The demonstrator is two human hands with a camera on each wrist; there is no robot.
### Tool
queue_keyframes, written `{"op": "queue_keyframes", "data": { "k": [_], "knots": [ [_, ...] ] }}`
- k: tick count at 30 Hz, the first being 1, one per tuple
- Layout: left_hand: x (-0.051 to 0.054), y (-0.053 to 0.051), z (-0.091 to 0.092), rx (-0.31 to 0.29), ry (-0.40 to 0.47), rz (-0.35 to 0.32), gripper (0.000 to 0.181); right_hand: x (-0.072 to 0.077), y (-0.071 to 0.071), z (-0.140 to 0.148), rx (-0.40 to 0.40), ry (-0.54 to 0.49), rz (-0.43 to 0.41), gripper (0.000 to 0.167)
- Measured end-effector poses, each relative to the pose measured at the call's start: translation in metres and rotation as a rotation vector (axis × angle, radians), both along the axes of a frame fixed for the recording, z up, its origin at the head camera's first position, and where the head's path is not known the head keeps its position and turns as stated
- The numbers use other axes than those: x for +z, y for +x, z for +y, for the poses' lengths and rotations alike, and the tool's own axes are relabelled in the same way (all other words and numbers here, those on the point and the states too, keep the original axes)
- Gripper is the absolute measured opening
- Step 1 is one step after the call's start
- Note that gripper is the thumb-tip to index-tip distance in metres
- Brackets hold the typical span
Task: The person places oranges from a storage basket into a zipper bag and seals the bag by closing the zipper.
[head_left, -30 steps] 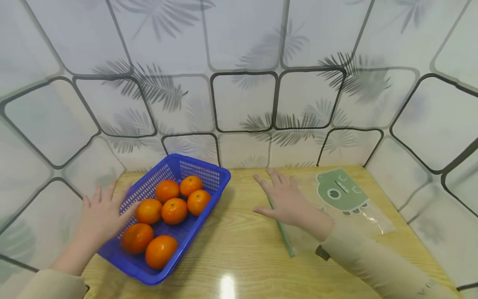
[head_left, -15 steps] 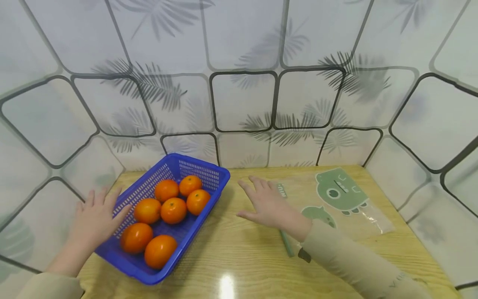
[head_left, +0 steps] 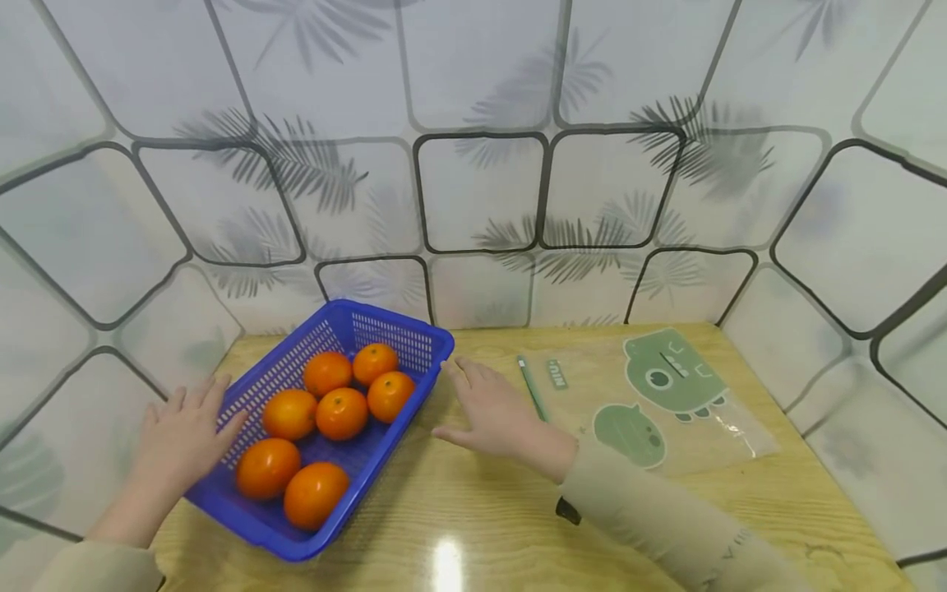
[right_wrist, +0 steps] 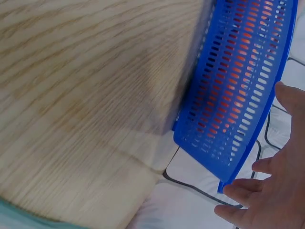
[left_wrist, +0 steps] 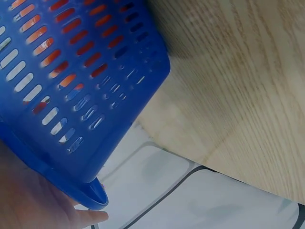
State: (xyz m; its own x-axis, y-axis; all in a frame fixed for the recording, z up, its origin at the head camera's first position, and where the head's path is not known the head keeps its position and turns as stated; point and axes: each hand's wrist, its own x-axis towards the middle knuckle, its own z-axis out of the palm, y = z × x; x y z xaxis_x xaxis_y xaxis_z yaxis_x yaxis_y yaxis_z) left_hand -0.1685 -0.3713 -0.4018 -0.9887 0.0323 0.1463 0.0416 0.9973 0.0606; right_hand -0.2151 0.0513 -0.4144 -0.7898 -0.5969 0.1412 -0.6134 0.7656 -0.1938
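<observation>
A blue perforated basket (head_left: 370, 469) holding several oranges (head_left: 342, 413) sits on the left of the wooden table. My left hand (head_left: 177, 436) is at the basket's left rim, fingers spread; in the left wrist view this hand (left_wrist: 38, 200) lies along the basket's rim (left_wrist: 71, 188). Just right of the basket is my right hand (head_left: 496, 411), fingers extended and holding nothing. The right wrist view has that hand (right_wrist: 276, 191) beside the basket's side (right_wrist: 224, 95); whether it touches the rim I cannot tell.
A clear plastic bag (head_left: 710, 444) with green cartoon prints and a green strip (head_left: 531, 388) at its left edge lies flat on the right of the table (head_left: 414, 543). A patterned wall covering (head_left: 481, 197) rises behind and at both sides.
My right hand has moved left, away from the bag and over to the basket, uncovering the green strip's upper end. My left hand has shifted slightly left and down.
</observation>
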Motion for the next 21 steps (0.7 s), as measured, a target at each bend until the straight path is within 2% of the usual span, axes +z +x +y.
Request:
{"op": "queue_keyframes", "data": {
  "k": [6, 10, 15, 21],
  "knots": [
    [-0.004, -0.001, -0.004, -0.020, -0.018, -0.050, 0.069, -0.003, 0.005, -0.013, 0.026, 0.021, -0.001, 0.095],
    [-0.005, -0.004, -0.002, -0.045, -0.005, -0.029, 0.068, -0.004, 0.006, -0.016, 0.006, 0.043, -0.002, 0.096],
    [0.002, -0.007, -0.003, -0.065, 0.012, -0.025, 0.062, -0.002, 0.008, -0.023, 0.003, 0.077, -0.004, 0.100],
    [0.008, -0.006, -0.004, -0.036, 0.033, -0.088, 0.054, -0.002, 0.010, -0.030, -0.013, 0.095, 0.001, 0.102]
  ]
}}
